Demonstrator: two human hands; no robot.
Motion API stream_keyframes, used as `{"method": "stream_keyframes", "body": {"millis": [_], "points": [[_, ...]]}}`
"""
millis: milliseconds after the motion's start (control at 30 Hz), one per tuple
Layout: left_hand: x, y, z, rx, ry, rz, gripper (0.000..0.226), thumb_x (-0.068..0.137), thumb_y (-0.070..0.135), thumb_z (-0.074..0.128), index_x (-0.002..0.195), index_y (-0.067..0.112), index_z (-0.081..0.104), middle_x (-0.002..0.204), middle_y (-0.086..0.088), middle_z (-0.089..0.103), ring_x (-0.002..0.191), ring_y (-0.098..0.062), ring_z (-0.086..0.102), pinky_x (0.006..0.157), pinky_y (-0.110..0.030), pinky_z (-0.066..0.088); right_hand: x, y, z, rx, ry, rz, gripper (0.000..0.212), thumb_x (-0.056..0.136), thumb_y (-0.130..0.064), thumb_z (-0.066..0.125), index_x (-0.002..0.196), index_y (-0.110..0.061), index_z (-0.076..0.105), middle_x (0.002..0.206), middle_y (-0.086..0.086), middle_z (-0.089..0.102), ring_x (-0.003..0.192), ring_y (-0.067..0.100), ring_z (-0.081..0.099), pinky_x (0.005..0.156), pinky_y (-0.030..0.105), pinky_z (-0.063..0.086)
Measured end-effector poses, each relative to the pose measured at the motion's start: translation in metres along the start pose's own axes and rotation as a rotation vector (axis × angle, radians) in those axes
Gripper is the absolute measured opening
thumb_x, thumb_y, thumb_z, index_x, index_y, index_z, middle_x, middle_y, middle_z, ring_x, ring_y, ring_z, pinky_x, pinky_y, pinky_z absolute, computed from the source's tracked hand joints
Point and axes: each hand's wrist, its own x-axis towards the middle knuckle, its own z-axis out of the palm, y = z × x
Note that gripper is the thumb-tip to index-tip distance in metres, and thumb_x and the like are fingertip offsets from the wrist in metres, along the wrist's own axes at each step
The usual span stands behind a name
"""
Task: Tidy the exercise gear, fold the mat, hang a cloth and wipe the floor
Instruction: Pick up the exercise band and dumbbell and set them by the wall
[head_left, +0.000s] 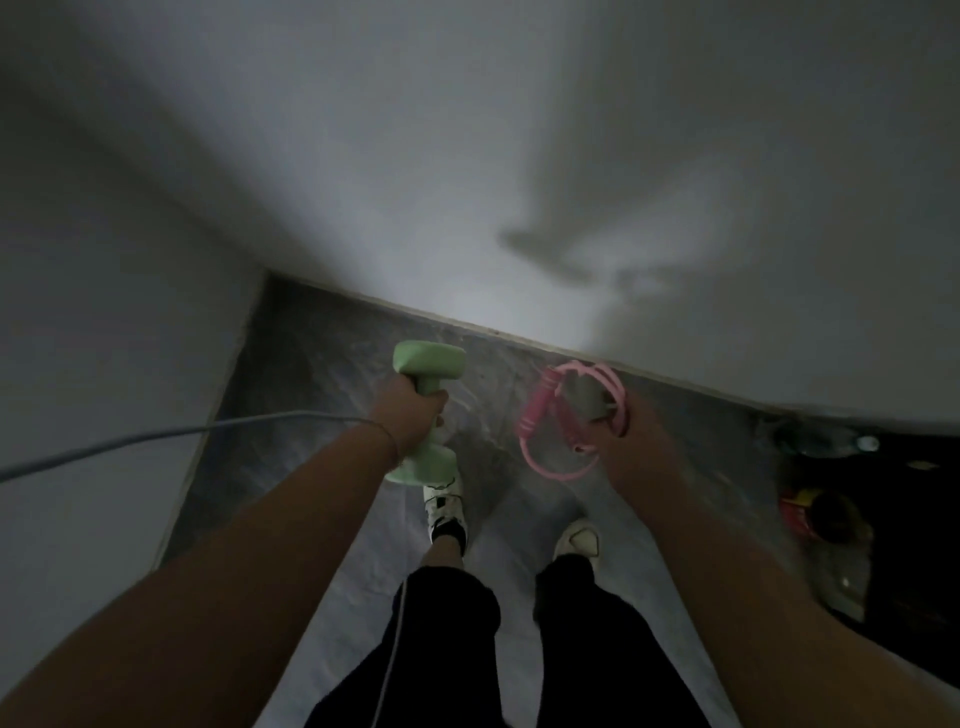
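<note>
Left hand (410, 415) grips matte green dumbbell (427, 410); right hand (631, 447) holds coiled pink rope (550, 415).

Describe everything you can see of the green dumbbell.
The green dumbbell is pale mint, with a matte coating that looks like rubber or vinyl. It has two blocky, faceted heads joined by a short handle. The left hand grips the handle, hiding most of it. It is held in the air nearly upright, one head toward the wall, the other toward the person's shoe below. Only the hand touches it.
</note>
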Motion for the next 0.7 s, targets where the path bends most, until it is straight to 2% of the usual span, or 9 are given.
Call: {"method": "stream_keyframes", "body": {"millis": [100, 167, 233, 300, 433, 500, 533, 600, 700], "points": [[0.062, -0.019, 0.009, 0.017, -0.022, -0.013, 0.013, 0.090, 0.010, 0.066, 0.099, 0.001, 0.061, 0.090, -0.022, 0.069, 0.072, -0.030, 0.069, 0.072, -0.046, 0.059, 0.055, 0.035, 0.027, -0.052, -0.006, 0.055, 0.041, 0.069, -0.047, 0.054, 0.093, -0.015, 0.066, 0.071, 0.005, 0.064, 0.062, 0.020, 0.060, 0.056, 0.038, 0.052], [0.103, -0.042, 0.021, 0.010, -0.057, -0.056, 0.011, 0.089, 0.011, 0.069, 0.095, 0.005, 0.062, 0.088, -0.019, 0.070, 0.079, -0.034, 0.071, 0.079, -0.056, 0.059, 0.089, 0.056, 0.045, -0.069, -0.040, 0.062, 0.021, 0.082, -0.031, 0.059, 0.094, -0.015, 0.065, 0.073, 0.008, 0.062, 0.062, 0.019, 0.057, 0.056, 0.036, 0.048], [0.144, -0.066, 0.038, 0.028, -0.097, -0.088, 0.008, 0.088, 0.013, 0.070, 0.093, 0.008, 0.064, 0.086, -0.016, 0.073, 0.082, -0.033, 0.073, 0.082, -0.055, 0.058, 0.125, 0.083, 0.063, -0.090, -0.025, 0.053, 0.009, 0.091, -0.020, 0.059, 0.095, -0.015, 0.065, 0.077, 0.008, 0.065, 0.064, 0.019, 0.060, 0.056, 0.034, 0.047], [0.181, -0.088, 0.056, 0.032, -0.104, -0.098, 0.009, 0.087, 0.015, 0.071, 0.093, 0.011, 0.066, 0.084, -0.013, 0.073, 0.081, -0.030, 0.073, 0.082, -0.052, 0.059, 0.161, 0.115, 0.081, -0.076, -0.018, 0.045, 0.010, 0.094, -0.025, 0.061, 0.093, -0.016, 0.065, 0.076, 0.009, 0.065, 0.064, 0.020, 0.062, 0.054, 0.031, 0.049], [0.257, -0.139, 0.106, -0.023, -0.036, -0.138, 0.015, 0.087, 0.015, 0.073, 0.098, 0.008, 0.066, 0.084, -0.013, 0.073, 0.076, -0.025, 0.072, 0.073, -0.041, 0.058, 0.228, 0.189, 0.117, -0.095, -0.071, 0.021, 0.014, 0.098, -0.028, 0.059, 0.089, -0.017, 0.063, 0.068, 0.000, 0.060, 0.053, 0.005, 0.059, 0.043, 0.008, 0.040], [0.286, -0.158, 0.129, -0.065, -0.002, -0.180, 0.014, 0.087, 0.017, 0.073, 0.096, 0.009, 0.066, 0.084, -0.012, 0.073, 0.076, -0.024, 0.073, 0.074, -0.042, 0.058, 0.257, 0.222, 0.133, -0.072, -0.101, 0.026, 0.011, 0.097, -0.033, 0.059, 0.091, -0.024, 0.064, 0.073, 0.006, 0.064, 0.061, 0.011, 0.064, 0.051, 0.015, 0.050], [0.306, -0.171, 0.144, -0.086, 0.013, -0.190, 0.014, 0.086, 0.018, 0.073, 0.094, 0.010, 0.066, 0.084, -0.012, 0.073, 0.076, -0.025, 0.073, 0.076, -0.044, 0.060, 0.273, 0.241, 0.145, -0.054, -0.103, 0.050, 0.007, 0.093, -0.036, 0.062, 0.092, -0.030, 0.064, 0.078, 0.009, 0.066, 0.069, 0.022, 0.068, 0.061, 0.030, 0.059], [0.346, -0.193, 0.170, -0.122, 0.019, -0.215, 0.022, 0.082, 0.025, 0.075, 0.094, 0.010, 0.066, 0.086, -0.012, 0.074, 0.077, -0.025, 0.074, 0.078, -0.047, 0.060, 0.309, 0.286, 0.164, -0.033, -0.106, 0.085, 0.016, 0.079, -0.043, 0.063, 0.092, -0.035, 0.064, 0.087, 0.012, 0.069, 0.080, 0.035, 0.068, 0.069, 0.055, 0.059], [0.398, -0.219, 0.199, -0.147, -0.009, -0.236, 0.032, 0.076, 0.034, 0.076, 0.093, 0.009, 0.067, 0.085, -0.011, 0.073, 0.081, -0.027, 0.074, 0.080, -0.048, 0.060, 0.352, 0.337, 0.188, -0.016, -0.114, 0.097, 0.038, 0.070, -0.047, 0.064, 0.101, -0.023, 0.066, 0.089, 0.019, 0.067, 0.079, 0.035, 0.068, 0.068, 0.059, 0.057]]}}
